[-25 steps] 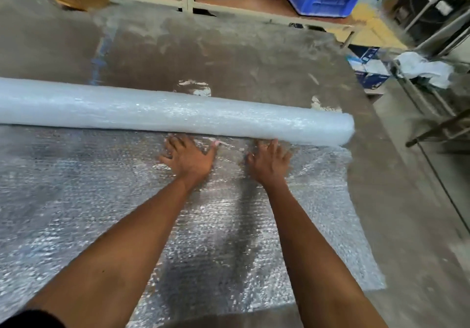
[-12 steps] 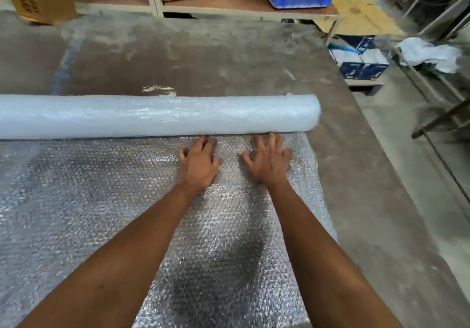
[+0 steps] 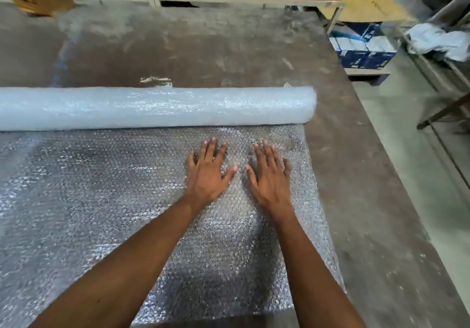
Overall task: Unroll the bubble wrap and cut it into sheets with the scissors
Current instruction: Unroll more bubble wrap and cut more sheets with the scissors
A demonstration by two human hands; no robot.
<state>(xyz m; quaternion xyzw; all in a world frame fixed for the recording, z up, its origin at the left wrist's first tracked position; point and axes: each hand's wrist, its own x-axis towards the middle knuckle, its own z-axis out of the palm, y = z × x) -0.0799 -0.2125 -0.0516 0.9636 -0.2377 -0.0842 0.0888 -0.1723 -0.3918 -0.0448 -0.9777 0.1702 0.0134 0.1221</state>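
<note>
The bubble wrap (image 3: 106, 200) lies spread on the table (image 3: 203, 52) with its roll (image 3: 152, 108) just past both flat, empty hands, left hand (image 3: 207, 172) and right hand (image 3: 269, 175); it looks light, soft and slippery, so push the roll's middle.

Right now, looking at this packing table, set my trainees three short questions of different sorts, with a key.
1. True or false: both hands lie flat on the unrolled bubble wrap.
2. Which hand wears a ring? A) left hand B) right hand C) neither
3. Fill the gap: the roll lies ____ the fingertips, on the table.

Key: 1 true. 2 A. 3 beyond; a strip of sheet shows between them. No scissors are in view.
</note>
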